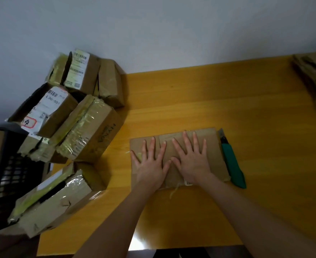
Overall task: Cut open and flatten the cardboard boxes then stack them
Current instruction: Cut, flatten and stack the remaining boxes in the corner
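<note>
A flattened brown cardboard box (215, 146) lies on the yellow wooden table (209, 101), a little in from the near edge and roughly midway along it. Both hands press down on it, palms flat and fingers straight and spread. The left hand (149, 165) covers the left half of the cardboard, beside a patch of yellowish tape. The right hand (193, 161) lies just beside it on the middle, with the two thumbs nearly meeting. A strand of loose tape hangs off the cardboard's near edge between the wrists. A green-handled utility knife (234, 166) lies on the table along the right edge of the flattened box, its blade end pointing toward the far edge of the table; neither hand touches it. At the table's left edge stands a pile of taped brown cardboard boxes (90, 131), some bearing white shipping labels, tilted and leaning on one another. One longer taped box (60, 202) lies near the near left corner. Left of the pile is a black plastic crate (6, 164). At the far right corner a stack of flattened brown cardboard (315, 81) rests, blurred.
</note>
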A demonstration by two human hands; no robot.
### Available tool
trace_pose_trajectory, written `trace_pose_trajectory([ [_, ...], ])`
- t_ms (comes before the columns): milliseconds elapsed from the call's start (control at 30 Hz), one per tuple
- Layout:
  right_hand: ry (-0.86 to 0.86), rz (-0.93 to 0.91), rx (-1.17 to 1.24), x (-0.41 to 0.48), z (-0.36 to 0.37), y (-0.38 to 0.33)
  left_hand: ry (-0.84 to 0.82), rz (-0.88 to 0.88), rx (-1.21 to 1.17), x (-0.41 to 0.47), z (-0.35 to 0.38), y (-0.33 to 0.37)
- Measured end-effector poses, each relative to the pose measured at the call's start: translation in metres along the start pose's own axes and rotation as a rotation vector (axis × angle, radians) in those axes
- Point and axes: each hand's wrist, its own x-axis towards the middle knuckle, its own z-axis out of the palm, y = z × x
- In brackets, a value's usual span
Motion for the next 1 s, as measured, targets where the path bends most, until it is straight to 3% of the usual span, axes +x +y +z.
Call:
trace_pose_trajectory([
  [267,0.015,0.009,-0.019,0.001,0.001,-0.001,-0.042,0.025,-0.006,0.003,-0.001,-0.004],
  [433,-0.059,-0.027,0.0,-0.002,-0.011,0.001,-0.109,0.058,-0.06,0.005,-0.008,-0.008],
  [500,-0.102,-0.088,0.002,-0.007,-0.021,0.009,-0.023,0.006,-0.171,-0.001,-0.016,-0.015],
  [600,-0.11,-0.016,0.035,-0.036,-0.022,0.018,0.153,-0.33,-0.533,-0.024,-0.026,-0.027],
  [667,-0.101,0.068,0.077,-0.063,-0.014,0.017,0.135,-0.468,-0.739,-0.031,-0.032,-0.032],
  [833,-0.174,0.084,0.172,-0.098,-0.012,0.006,0.005,-0.658,-1.116,-0.033,-0.055,-0.029],
  [900,-0.188,0.096,0.217,-0.1,-0.023,0.006,0.008,-0.668,-1.172,-0.04,-0.068,-0.027],
  [1000,-0.14,0.16,0.301,-0.099,-0.049,0.013,0.157,-0.554,-1.178,-0.043,-0.105,-0.024],
])
